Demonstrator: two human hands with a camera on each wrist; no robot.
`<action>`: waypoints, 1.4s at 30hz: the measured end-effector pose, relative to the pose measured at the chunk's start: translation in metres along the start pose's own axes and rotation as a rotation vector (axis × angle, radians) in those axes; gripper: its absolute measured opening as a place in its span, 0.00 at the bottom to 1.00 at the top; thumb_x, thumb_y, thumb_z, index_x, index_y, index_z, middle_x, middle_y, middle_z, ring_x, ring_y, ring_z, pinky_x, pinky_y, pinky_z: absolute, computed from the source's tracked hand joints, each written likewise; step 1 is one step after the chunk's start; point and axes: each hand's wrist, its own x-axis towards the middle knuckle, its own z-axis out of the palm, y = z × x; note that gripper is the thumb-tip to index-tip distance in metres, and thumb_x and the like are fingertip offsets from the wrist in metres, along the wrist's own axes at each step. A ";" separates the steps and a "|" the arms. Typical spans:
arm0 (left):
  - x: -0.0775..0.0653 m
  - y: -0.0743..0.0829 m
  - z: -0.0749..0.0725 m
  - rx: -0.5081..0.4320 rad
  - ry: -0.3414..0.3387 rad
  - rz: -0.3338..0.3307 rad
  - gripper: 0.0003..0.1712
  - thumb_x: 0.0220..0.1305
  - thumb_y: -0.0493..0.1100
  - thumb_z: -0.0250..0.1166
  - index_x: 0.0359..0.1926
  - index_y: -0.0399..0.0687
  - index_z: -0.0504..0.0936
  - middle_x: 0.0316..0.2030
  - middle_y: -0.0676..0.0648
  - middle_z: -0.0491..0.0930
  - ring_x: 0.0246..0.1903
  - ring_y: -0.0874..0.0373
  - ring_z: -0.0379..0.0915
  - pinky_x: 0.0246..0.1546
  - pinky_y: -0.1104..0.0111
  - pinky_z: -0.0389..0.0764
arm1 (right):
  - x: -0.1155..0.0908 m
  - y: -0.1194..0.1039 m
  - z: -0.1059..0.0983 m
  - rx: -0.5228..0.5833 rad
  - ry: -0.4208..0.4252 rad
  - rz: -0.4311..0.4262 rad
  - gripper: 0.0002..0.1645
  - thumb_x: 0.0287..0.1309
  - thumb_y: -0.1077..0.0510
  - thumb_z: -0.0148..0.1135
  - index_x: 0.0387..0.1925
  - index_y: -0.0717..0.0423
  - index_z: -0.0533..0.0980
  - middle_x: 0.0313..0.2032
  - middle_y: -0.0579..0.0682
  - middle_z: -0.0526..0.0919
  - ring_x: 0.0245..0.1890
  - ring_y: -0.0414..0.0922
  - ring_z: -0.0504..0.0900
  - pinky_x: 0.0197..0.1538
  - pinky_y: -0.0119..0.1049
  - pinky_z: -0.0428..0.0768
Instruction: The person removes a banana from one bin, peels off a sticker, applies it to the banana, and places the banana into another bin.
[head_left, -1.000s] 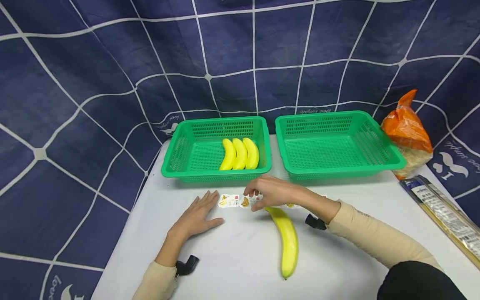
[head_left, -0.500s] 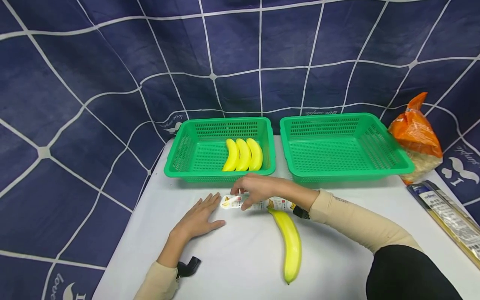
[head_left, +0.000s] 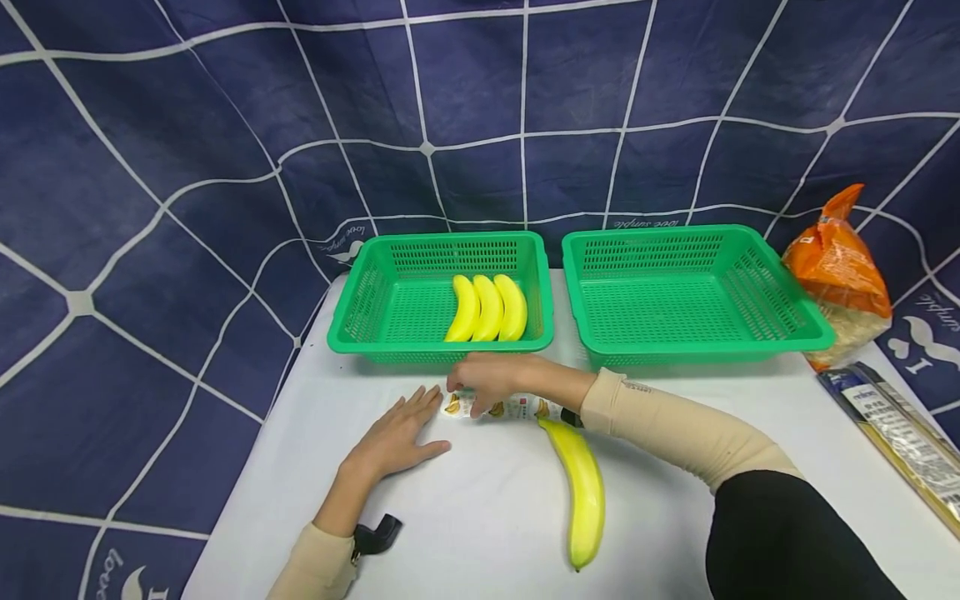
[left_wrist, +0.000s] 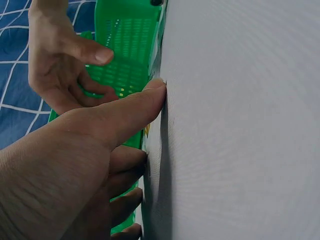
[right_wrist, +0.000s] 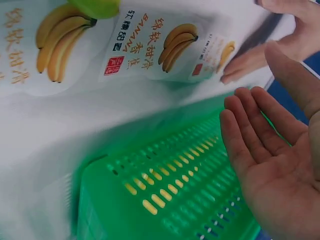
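My left hand (head_left: 397,437) lies with spread fingers on the white table, its fingertips at the left end of a strip of banana stickers (head_left: 519,407). Just over that end hovers my right hand (head_left: 491,379), thumb and fingers apart and holding nothing; the right wrist view shows its palm (right_wrist: 280,185) with fairly straight fingers. Banana pictures and writing are printed on the strip (right_wrist: 135,45). A single yellow banana (head_left: 583,500) lies below the strip, its stem end overlapping it in the head view. In the left wrist view my left hand (left_wrist: 85,160) is below the right hand (left_wrist: 60,65).
Behind the hands stands a green basket (head_left: 390,346) with three bananas (head_left: 489,308) inside. A second green basket (head_left: 705,346) is to its right. Farther right are an orange-topped bag (head_left: 840,275) and flat packets (head_left: 900,433). A dark blue checked cloth (head_left: 465,100) hangs behind.
My right hand has moved left along the sticker strip towards my left hand, uncovering more of the strip behind it. The left hand stays where it was; the view has shifted slightly.
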 end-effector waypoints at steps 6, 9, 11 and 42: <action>-0.001 -0.001 0.001 -0.001 -0.006 -0.007 0.49 0.61 0.65 0.62 0.74 0.44 0.58 0.76 0.47 0.53 0.76 0.47 0.46 0.74 0.48 0.52 | 0.018 -0.003 0.009 -0.048 -0.008 -0.015 0.31 0.50 0.57 0.74 0.58 0.57 0.77 0.56 0.49 0.82 0.55 0.42 0.80 0.58 0.32 0.78; 0.000 0.000 0.001 -0.008 -0.011 -0.016 0.49 0.61 0.65 0.62 0.74 0.45 0.57 0.76 0.48 0.52 0.76 0.48 0.45 0.75 0.48 0.51 | 0.025 -0.002 0.014 -0.064 -0.005 -0.009 0.31 0.50 0.56 0.75 0.57 0.56 0.78 0.55 0.48 0.82 0.53 0.41 0.81 0.56 0.30 0.79; 0.000 0.000 0.001 -0.011 -0.013 -0.021 0.49 0.61 0.65 0.62 0.74 0.45 0.57 0.76 0.48 0.51 0.76 0.48 0.44 0.75 0.48 0.50 | 0.029 -0.001 0.017 -0.060 0.000 0.002 0.31 0.50 0.56 0.75 0.57 0.56 0.78 0.54 0.48 0.82 0.52 0.40 0.81 0.55 0.28 0.79; 0.001 -0.001 0.001 -0.088 -0.026 -0.030 0.50 0.61 0.63 0.64 0.75 0.45 0.56 0.76 0.49 0.49 0.77 0.50 0.40 0.76 0.48 0.45 | 0.055 0.004 0.034 -0.076 0.185 0.046 0.18 0.50 0.56 0.74 0.44 0.57 0.82 0.42 0.47 0.88 0.44 0.40 0.86 0.47 0.28 0.83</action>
